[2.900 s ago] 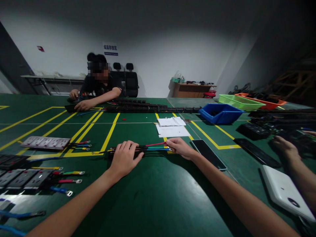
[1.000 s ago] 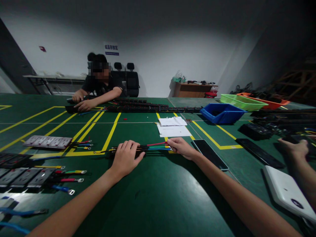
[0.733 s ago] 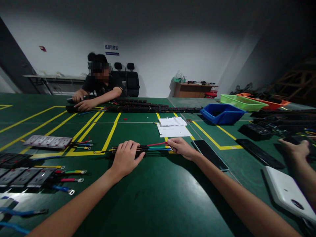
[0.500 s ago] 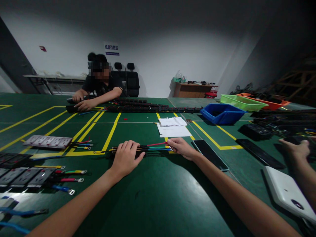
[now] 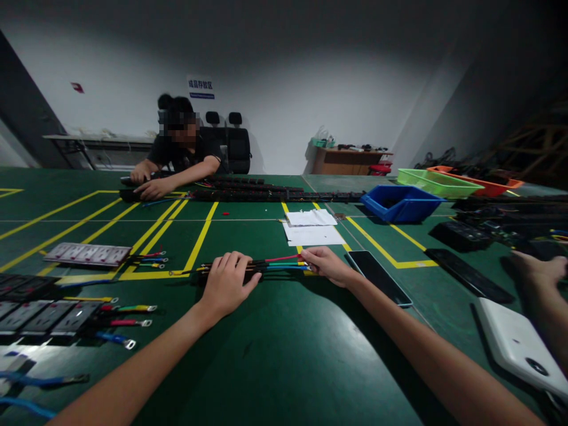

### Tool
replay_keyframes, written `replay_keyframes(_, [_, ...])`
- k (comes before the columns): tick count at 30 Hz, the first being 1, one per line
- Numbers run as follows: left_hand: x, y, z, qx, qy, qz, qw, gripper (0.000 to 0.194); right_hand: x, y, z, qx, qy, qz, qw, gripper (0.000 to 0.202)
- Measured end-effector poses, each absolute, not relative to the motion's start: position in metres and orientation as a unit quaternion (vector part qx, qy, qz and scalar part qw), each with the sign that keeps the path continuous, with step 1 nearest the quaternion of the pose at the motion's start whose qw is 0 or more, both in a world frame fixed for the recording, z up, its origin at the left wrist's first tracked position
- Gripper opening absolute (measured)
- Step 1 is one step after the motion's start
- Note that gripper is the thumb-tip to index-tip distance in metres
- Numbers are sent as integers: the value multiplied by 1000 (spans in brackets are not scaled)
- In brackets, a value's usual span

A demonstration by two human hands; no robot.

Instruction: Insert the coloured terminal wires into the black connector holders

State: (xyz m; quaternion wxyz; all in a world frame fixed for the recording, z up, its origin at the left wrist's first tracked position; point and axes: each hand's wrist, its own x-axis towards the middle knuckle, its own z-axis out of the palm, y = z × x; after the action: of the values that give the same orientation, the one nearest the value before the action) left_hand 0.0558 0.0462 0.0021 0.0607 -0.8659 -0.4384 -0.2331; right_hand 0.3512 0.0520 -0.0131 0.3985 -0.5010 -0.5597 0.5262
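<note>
Red wire (image 5: 283,259) runs straight between the two hands I follow from my remote seat, from black sleeving (image 5: 256,263) under the left hand (image 5: 226,281) to the right hand (image 5: 327,266) at its three o'clock. The right has thumb and forefinger brought together on the red end, its other fingers curled in. The left lies palm down across the sleeving, fingers together, thumb spread toward four; its underside is hidden, so I cannot tell how firmly it holds. Blue wire (image 5: 286,268) lies just nearer than the red, its tip by the right fingertips; I can't make out whether they touch it.

Slipping is my first worry. If the left palm presses lightly, I judge a tug at three could drag the whole bundle along, or slide the sleeving off its place. A hard tug might also strain the red end, and with the blue so close a careless pinch could catch both.

The phone (image 5: 379,278) sits at the right hand's three, beside the forearm, where an elbow swing could nudge it. Toward the left hand's eight, lugged leads (image 5: 128,323) poke out near that forearm; drawing the arm back low might snag them.
</note>
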Motion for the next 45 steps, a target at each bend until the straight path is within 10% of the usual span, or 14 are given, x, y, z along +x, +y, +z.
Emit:
replay_keyframes(32, [55,45,0,-866,-442,-227,50,36,353,53,-19,-538,-546,515,384,58])
replay_keyframes(38, [55,46,-2,-864,-441,-236,54,35,350,68,18,-597,-682,197,373,55])
replay_keyframes(45, [57,46,2,-867,-444,-221,53,36,314,79,46,-510,-802,158,269,30])
